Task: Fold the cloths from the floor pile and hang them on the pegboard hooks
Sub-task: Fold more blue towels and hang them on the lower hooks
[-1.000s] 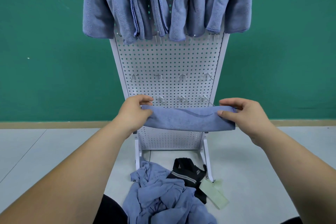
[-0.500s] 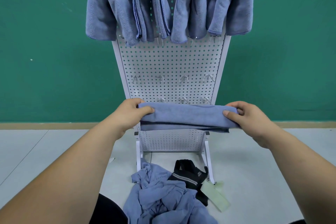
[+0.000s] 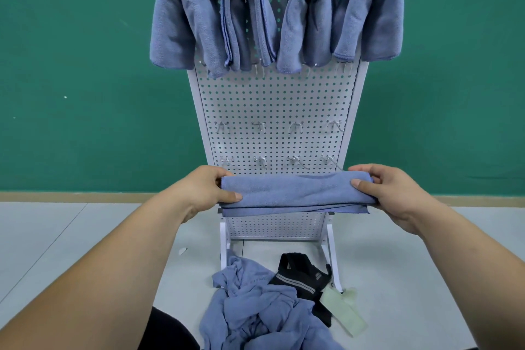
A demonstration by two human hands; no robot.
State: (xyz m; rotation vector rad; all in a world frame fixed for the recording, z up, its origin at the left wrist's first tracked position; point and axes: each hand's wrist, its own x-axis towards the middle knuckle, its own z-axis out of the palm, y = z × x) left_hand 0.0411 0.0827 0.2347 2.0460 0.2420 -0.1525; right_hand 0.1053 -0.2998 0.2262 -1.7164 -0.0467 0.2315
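The left hand (image 3: 204,193) grasps the left end of a folded blue cloth (image 3: 295,193), its fingers (image 3: 217,173) curled round the far edge and the thumb pressed on top. The cloth is stretched level in the air as a narrow band of several layers, in front of the lower part of the pegboard (image 3: 272,102) and well above the floor (image 3: 85,236). At its 3 o'clock end the right hand (image 3: 395,196) clasps it the same way, fingers (image 3: 366,169) over the back edge and thumb on the near face.

Folding of this cloth looks finished or nearly so; the step in hand seems to be the passage from folding to hanging.

At 12 o'clock of the cloth, just behind it, runs a lower row of bare hooks (image 3: 260,160), and further up a second bare row (image 3: 259,125). At the top of the board four hung cloths (image 3: 247,17) are draped side by side.

The next move likely calls for lifting the band, letting it fold in half over one free hook, and keeping the layers together so they do not slip apart.

At 6 o'clock, on the floor, lies the floor pile (image 3: 255,307) of crumpled blue cloths, then a black garment (image 3: 301,275) touching its 2 o'clock side, then a pale green piece (image 3: 343,311). More work remains.
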